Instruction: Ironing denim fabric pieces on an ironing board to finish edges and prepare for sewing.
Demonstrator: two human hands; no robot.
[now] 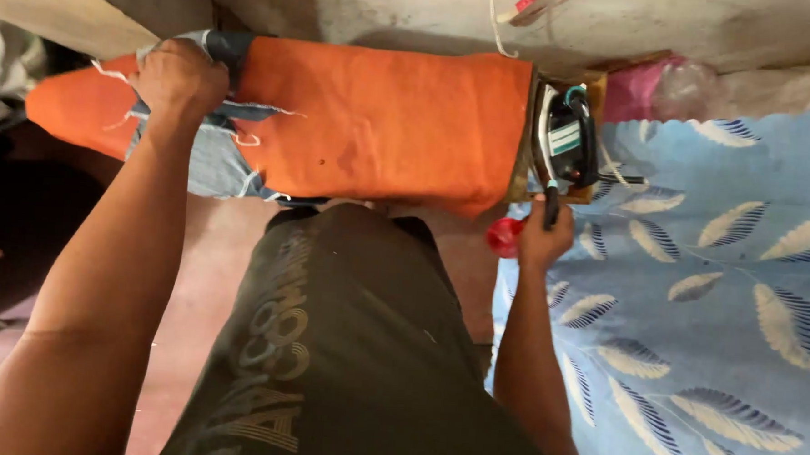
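Observation:
An ironing board covered in orange cloth runs across the top of the head view. My left hand is closed on a piece of frayed blue denim that hangs over the board's left part. A black clothes iron stands on a wooden rest at the board's right end. My right hand sits just below the iron, fingers closed around a thin dark piece that reaches down from it. A small red object shows beside that hand.
A blue sheet with a feather pattern fills the right side. A pink plastic bag and a clear one lie behind the iron. A rough concrete wall runs along the top. My dark shirt fills the lower middle.

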